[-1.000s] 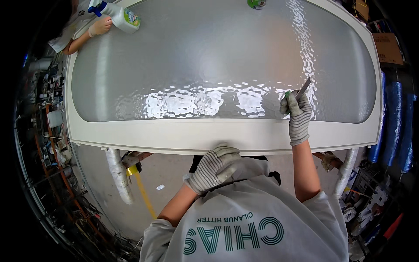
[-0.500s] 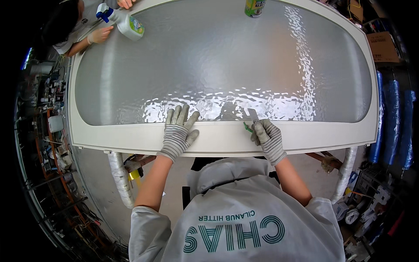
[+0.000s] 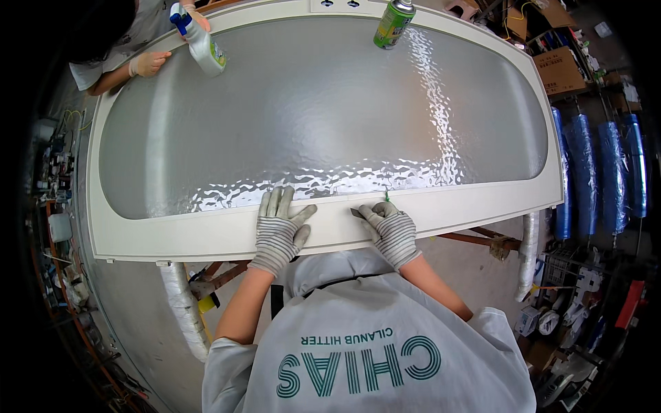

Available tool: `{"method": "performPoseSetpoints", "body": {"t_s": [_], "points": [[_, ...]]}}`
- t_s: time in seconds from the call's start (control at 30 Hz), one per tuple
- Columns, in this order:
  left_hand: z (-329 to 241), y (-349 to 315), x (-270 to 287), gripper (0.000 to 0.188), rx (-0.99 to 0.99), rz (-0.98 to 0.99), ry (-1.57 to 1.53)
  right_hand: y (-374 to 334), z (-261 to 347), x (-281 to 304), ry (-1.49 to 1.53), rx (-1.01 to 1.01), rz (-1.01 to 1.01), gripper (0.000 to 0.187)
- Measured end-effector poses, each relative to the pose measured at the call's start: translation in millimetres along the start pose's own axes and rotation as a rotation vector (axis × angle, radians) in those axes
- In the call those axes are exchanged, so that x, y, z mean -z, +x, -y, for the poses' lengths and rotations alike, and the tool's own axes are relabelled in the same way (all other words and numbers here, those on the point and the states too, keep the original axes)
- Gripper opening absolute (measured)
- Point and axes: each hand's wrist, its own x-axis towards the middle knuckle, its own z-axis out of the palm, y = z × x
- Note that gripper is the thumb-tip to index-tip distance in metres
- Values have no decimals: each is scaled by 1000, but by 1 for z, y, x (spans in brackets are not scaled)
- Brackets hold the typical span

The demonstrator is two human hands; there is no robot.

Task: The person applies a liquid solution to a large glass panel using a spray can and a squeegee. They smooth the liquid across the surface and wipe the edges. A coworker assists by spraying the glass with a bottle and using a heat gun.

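A white-framed door panel (image 3: pixel 468 203) with a wide textured glass pane (image 3: pixel 275 110) lies in front of me. My left hand (image 3: pixel 275 230), in a grey striped glove, rests flat on the near frame, its fingertips at the edge of the glass. To its right my gloved right hand (image 3: pixel 391 230) is closed around a small flat metal scraper (image 3: pixel 357 213), whose tip points left over the white frame. A thin green piece (image 3: pixel 387 197) sticks out above the right fingers at the glass edge; whether it belongs to the scraper I cannot tell.
A white spray bottle with a blue trigger (image 3: pixel 205 51) and a green spray can (image 3: pixel 394 24) stand on the far side. Another person's gloved hand (image 3: pixel 148 64) is at the far left edge. Wrapped legs (image 3: pixel 182 303) hold the panel; shelves and blue rolls (image 3: pixel 584 172) line the right.
My right hand has moved left, closer to my left hand, and the scraper has turned from pointing away over the glass to pointing left. My left hand stays flat. The view has shifted.
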Motion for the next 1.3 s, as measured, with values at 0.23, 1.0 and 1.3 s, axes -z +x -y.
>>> {"method": "performPoseSetpoints", "body": {"t_s": [0.23, 1.0, 1.3], "points": [[18, -18, 4, 40, 47, -111, -32, 21, 23, -40, -164, 90, -32, 23], [19, -18, 1, 41, 10, -119, -72, 9, 29, -33, -156, -95, -78, 23], [13, -14, -1, 43, -11, -86, -43, 15, 34, -41, -163, -159, -74, 26]]}}
